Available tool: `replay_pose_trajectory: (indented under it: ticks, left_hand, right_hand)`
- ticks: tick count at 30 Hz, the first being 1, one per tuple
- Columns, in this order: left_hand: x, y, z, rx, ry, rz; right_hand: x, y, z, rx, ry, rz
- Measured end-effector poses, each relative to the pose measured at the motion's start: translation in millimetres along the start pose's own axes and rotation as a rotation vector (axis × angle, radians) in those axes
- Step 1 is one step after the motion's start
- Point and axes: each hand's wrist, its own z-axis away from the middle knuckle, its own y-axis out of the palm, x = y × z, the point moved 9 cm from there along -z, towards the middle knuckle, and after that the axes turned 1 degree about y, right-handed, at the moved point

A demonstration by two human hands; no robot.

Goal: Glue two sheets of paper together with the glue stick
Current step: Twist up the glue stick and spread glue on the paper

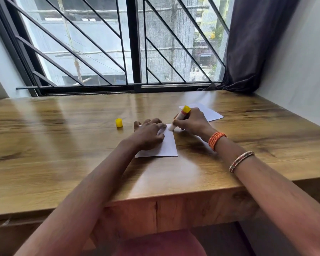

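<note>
A small white sheet of paper (167, 146) lies on the wooden table (63, 145) in front of me. My left hand (148, 134) rests flat on its left part, fingers spread, pressing it down. My right hand (191, 122) grips a glue stick (181, 116) with a yellow bottom end, tilted, its white tip touching the sheet's far right corner. A second white sheet (210, 113) lies behind my right hand, partly hidden by it. The yellow cap (119, 123) of the glue stick stands alone to the left of the hands.
A barred window (137, 52) runs along the table's far edge. A dark curtain (251, 43) hangs at the back right beside a pale wall (303, 71). The table's front edge is near me, above a reddish seat (161, 244).
</note>
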Motion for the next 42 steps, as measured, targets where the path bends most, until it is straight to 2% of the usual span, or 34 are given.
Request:
replay_pose_trajectory:
  ticks: [28, 37, 40, 42]
  left_hand:
    - [1, 3, 6, -0.050, -0.038, 0.009]
    - [3, 1, 6, -0.071, -0.065, 0.070]
    - [5, 1, 6, -0.083, -0.067, 0.095]
    - [7, -4, 7, -0.118, -0.063, 0.127]
  right_hand:
    - [10, -9, 69, 0.022, -0.051, -0.020]
    - [15, -4, 77, 0.137, -0.062, -0.029]
    - [10, 1, 73, 0.217, 0.013, -0.067]
    - [4, 3, 71, 0.284, 0.097, -0.179]
